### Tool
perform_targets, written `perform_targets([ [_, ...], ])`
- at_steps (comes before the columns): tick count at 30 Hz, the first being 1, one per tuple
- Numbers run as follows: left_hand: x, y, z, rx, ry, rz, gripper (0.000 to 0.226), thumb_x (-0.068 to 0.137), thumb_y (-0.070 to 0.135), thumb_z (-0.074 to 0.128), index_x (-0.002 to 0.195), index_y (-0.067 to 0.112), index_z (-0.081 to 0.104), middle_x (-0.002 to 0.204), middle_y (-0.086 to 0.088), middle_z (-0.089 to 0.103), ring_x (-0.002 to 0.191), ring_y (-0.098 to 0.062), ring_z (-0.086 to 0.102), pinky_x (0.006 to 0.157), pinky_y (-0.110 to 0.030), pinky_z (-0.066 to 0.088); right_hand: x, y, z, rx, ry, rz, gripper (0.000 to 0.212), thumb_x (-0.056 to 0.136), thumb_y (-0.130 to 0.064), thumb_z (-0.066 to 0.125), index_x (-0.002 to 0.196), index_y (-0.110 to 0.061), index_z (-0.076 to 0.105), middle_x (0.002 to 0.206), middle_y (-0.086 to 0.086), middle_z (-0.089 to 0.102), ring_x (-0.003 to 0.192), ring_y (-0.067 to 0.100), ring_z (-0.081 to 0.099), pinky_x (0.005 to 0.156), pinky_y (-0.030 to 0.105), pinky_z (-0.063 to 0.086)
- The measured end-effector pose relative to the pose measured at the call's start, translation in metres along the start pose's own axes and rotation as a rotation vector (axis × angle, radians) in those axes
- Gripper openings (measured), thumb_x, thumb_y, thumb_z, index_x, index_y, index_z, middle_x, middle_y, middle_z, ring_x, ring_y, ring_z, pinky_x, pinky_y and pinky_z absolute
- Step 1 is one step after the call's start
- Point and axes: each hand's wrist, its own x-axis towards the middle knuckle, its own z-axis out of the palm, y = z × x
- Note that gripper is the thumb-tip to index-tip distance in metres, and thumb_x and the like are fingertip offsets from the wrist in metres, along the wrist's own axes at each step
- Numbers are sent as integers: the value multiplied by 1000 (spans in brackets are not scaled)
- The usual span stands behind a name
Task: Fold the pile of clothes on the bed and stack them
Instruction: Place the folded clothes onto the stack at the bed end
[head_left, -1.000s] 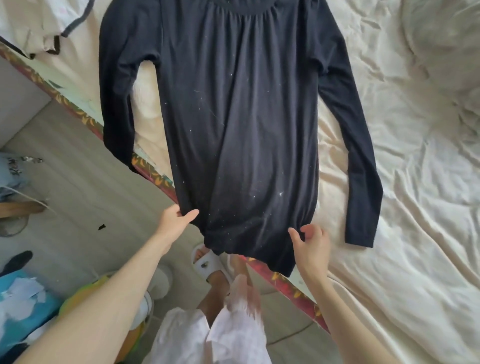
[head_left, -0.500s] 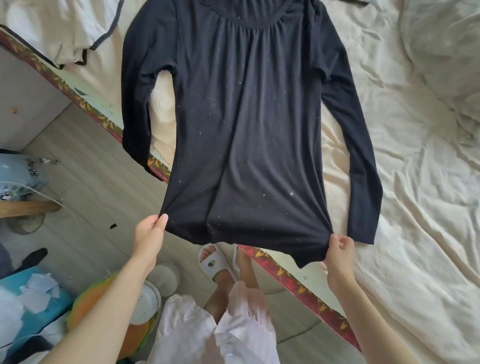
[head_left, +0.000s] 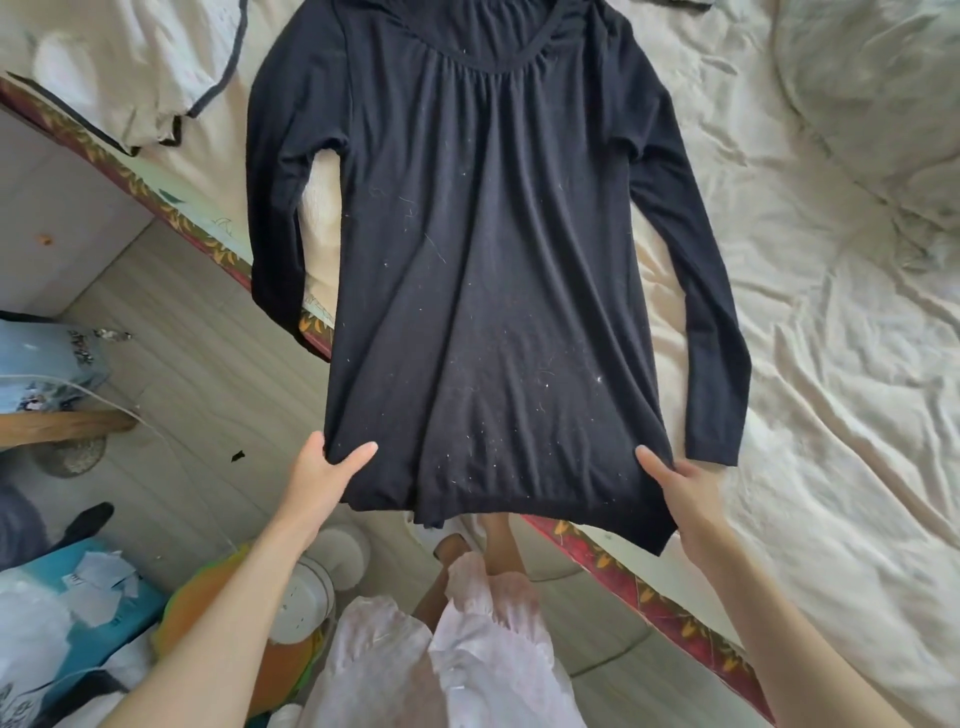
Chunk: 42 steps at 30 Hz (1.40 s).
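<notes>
A black long-sleeved top (head_left: 483, 270) lies spread face up on the cream bed sheet (head_left: 831, 415), its lower part stretched out past the bed edge over the floor. My left hand (head_left: 324, 475) pinches the hem's left corner, thumb on top. My right hand (head_left: 680, 488) grips the right side just above the hem. Both sleeves lie straight down along the body; the left sleeve hangs over the bed edge. The collar is at the top of the view.
A cream garment with dark trim (head_left: 140, 67) lies on the bed at the upper left. The bed's red patterned edge (head_left: 649, 597) runs diagonally. A crumpled duvet (head_left: 872, 104) sits upper right. Clutter, a fan (head_left: 304, 592) and boxes stand on the floor at left.
Both hands moved apart along the hem and took hold of its two sides, pulling the top's lower part flat and wider. The top now sits lower in the view.
</notes>
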Motion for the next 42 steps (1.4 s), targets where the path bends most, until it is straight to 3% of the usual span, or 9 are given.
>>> perform_targets([
  [2,-5,-3,-9,83,94,22,19,85,23,70,83,11,55,77,1,59,73,-20,55,63,-33,47,0,2,-4,-1,48,-15,24,86,-29,68,84,-6,61,79,0,62,73,16,58,57,23,41],
  [5,-9,-2,-19,148,224,66,48,84,20,70,57,12,31,51,4,28,52,-18,25,50,-29,20,-4,3,-7,44,137,-29,25,88,-23,66,73,-9,53,78,7,57,78,24,53,63,30,41],
  [11,-10,4,-25,234,217,135,46,93,11,54,58,14,25,57,-1,21,57,-19,20,55,-32,15,-10,0,-12,143,259,-61,11,91,-18,63,93,-8,66,82,-6,58,88,21,56,80,37,46],
  [15,-3,-5,-33,172,239,93,24,97,11,44,74,10,49,71,-9,44,69,-20,41,62,-31,34,-12,-1,-15,181,259,-74,22,96,-18,53,107,-3,65,83,-5,58,86,21,58,81,35,49],
  [22,-2,-2,-32,28,380,-9,25,95,10,42,76,8,58,84,-13,63,82,-28,57,85,-40,48,-10,0,-18,266,319,-75,26,99,-19,48,116,-4,62,106,5,60,99,21,58,85,31,47],
  [29,-14,17,-24,-437,368,-99,27,94,6,27,108,8,51,111,-11,57,97,-28,57,84,-39,50,-6,1,-19,332,324,-33,22,102,-20,38,108,-12,57,105,7,59,92,21,60,76,29,51],
  [34,-23,19,-4,-170,366,7,25,103,25,26,108,12,48,113,-5,52,102,-24,50,95,-41,44,-10,-11,-4,271,329,22,28,102,-23,26,93,-11,50,104,5,50,94,21,48,87,36,42],
  [38,-39,3,-7,4,211,97,36,98,45,40,104,11,51,88,3,55,77,-12,51,66,-29,43,-21,5,-8,61,183,-205,37,95,-48,42,74,-17,43,75,-3,45,68,14,45,61,27,36],
  [42,-49,-14,-15,-40,76,-16,22,93,29,58,105,11,57,104,-8,64,95,-25,60,80,-42,52,-26,29,-20,-57,128,-225,39,84,-46,65,98,-10,56,95,5,61,87,20,60,72,33,47],
])
